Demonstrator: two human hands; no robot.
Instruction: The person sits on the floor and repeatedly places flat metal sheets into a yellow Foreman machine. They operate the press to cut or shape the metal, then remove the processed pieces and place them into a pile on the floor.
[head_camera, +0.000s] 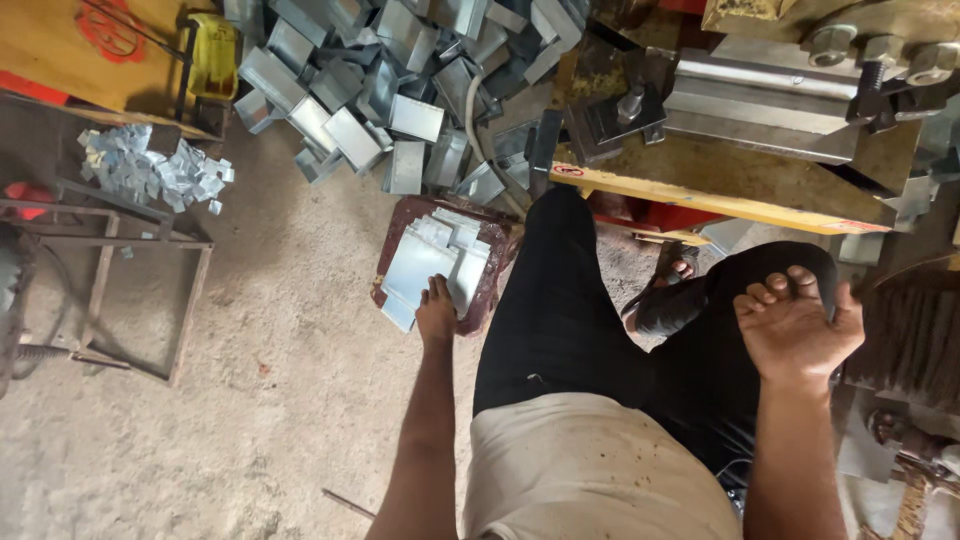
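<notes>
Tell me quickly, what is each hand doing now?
Left hand: reaching down, fingers on the flat metal sheets; grip cannot be told.
Right hand: loosely curled, holding nothing.

Left hand (436, 312) rests on flat metal sheets (430, 265) stacked on a tray (497, 240) on the floor (280, 390), left of the person's leg (560, 300). Beyond the tray lies a heap of bent metal pieces (390, 90); left of it, small offcuts (150, 170) beside a frame (120, 290). Right hand (795, 325) sits on the right knee, below the press machine (760, 110).

Left hand (436, 312) reaching down; right hand (797, 325) curled, palm up.
</notes>
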